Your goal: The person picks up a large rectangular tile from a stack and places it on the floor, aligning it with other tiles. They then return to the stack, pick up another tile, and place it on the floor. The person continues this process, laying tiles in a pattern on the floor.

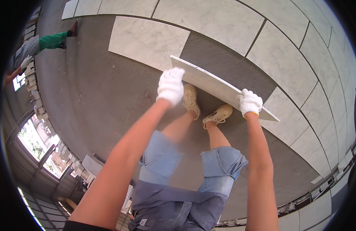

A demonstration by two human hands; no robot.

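A large white marble floor tile (208, 81) is held up off the grey mortar bed, tilted, just above my shoes. My left hand (170, 85), in a white glove, grips its near edge at the left end. My right hand (250, 102), also gloved in white, grips the same edge near the right end. Under the tile lies a bare strip of grey screed (220, 52) between laid marble tiles.
Laid marble tiles (147, 38) cover the floor ahead and to the right (286, 61). Bare grey screed (97, 100) spreads to the left. Another person in green trousers (50, 40) stands at the far left. Stacked tiles (91, 163) rest near a window wall at the lower left.
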